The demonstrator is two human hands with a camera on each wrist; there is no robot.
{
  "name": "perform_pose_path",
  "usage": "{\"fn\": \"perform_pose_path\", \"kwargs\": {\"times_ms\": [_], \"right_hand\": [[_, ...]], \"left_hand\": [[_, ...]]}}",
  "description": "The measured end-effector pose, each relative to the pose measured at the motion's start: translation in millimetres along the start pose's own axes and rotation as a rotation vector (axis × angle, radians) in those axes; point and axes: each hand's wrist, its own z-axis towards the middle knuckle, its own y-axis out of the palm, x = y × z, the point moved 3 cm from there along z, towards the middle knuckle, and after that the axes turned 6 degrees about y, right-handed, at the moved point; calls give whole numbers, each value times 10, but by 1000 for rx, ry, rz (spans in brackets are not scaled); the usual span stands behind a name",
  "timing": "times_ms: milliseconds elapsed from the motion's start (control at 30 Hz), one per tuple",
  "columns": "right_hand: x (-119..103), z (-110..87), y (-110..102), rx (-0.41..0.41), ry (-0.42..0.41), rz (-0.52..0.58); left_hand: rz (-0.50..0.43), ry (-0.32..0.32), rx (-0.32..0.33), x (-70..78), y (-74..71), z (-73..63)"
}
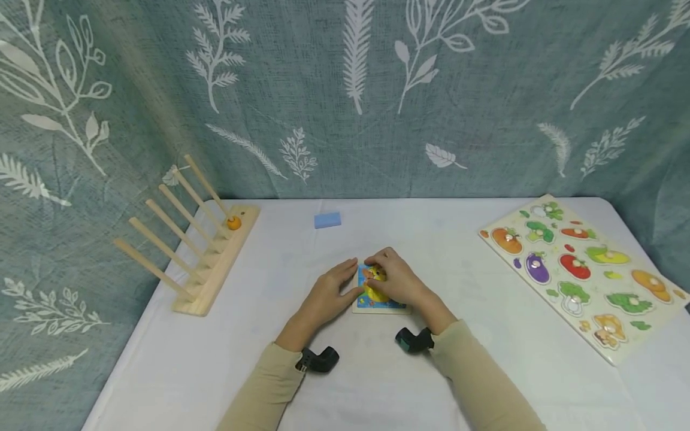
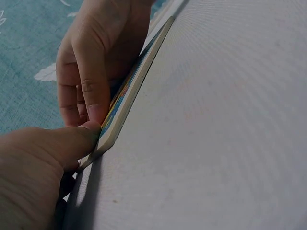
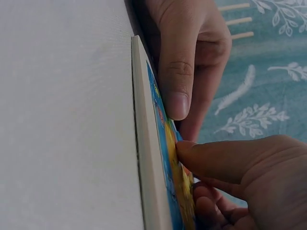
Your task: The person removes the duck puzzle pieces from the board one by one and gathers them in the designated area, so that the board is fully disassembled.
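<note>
A small wooden picture puzzle point(image 1: 381, 310) with a pale frame and a yellow duck-like picture on blue lies flat on the white table. My left hand point(image 1: 330, 294) grips its left side, the thumb point(image 3: 177, 93) on top and the fingers along the edge. From the right, my right hand point(image 1: 398, 278) reaches over the picture, fingers bent, thumb and fingers pinching a puzzle piece point(image 3: 178, 191) in the yellow part. That hand covers much of the picture, and the piece's outline is hidden. Both thumbs come close together in the left wrist view.
At the left stands a wooden rack point(image 1: 215, 275) with several slanting pegs and an orange bead point(image 1: 234, 222) near its far end. A small blue block point(image 1: 327, 220) lies beyond the puzzle. On the right is a vegetable peg board point(image 1: 584, 269). A patterned curtain point(image 1: 323, 90) hangs behind the table.
</note>
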Motion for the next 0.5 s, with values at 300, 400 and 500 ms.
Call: {"fn": "perform_pose_path", "kwargs": {"times_ms": [300,400,500], "right_hand": [[0,3,-18,56,30,118],[-10,-5,-24,82,44,125],[-17,-15,-23,92,48,121]], "left_hand": [[-9,4,9,33,-17,10],[-5,1,9,40,-24,10],[-9,-9,6,41,-21,2]]}}
